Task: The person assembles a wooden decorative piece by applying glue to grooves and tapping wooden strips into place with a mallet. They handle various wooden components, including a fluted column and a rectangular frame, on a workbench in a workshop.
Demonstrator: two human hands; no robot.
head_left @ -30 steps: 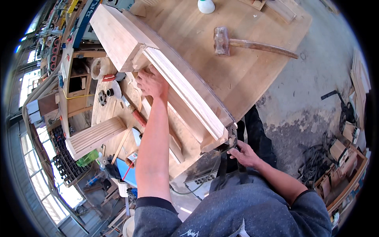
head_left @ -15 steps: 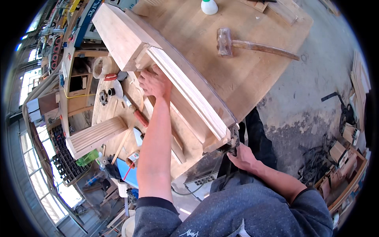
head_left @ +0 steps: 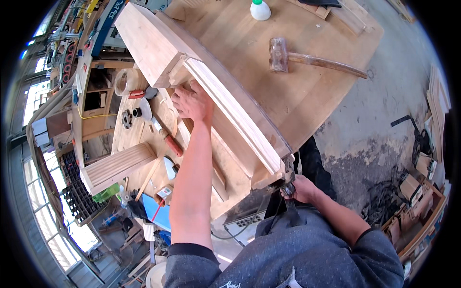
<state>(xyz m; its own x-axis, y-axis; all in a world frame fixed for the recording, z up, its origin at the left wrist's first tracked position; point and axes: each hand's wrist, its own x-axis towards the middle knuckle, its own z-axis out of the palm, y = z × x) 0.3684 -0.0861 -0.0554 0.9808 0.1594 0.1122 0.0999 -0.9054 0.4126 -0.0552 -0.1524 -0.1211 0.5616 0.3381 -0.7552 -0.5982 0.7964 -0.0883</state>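
A pale wooden workpiece (head_left: pixel 230 115) with a long moulded rail lies diagonally along the bench edge, its boxy end section at the far left. My left hand (head_left: pixel 193 103) grips its inner side just below that section, fingers curled and thumb up against the rail. At the near end of the workpiece sits a dark metal clamp (head_left: pixel 288 170). My right hand (head_left: pixel 303 188) is closed at the clamp's metal handle (head_left: pixel 288 190); some of its fingers are hidden behind the handle.
On the bench top (head_left: pixel 317 101) lie a mallet (head_left: pixel 300 58) and a white bottle (head_left: pixel 260 10) with a green cap. To the left are a red-handled tool (head_left: pixel 170 143), a fluted wooden block (head_left: pixel 120 165), a tape roll (head_left: pixel 128 82) and a can (head_left: pixel 163 194). Offcuts fill a crate (head_left: pixel 422 216) at right.
My right hand has shifted slightly right and turned, baring the clamp's metal handle. My left hand keeps its place on the workpiece. The whole view has shifted a little.
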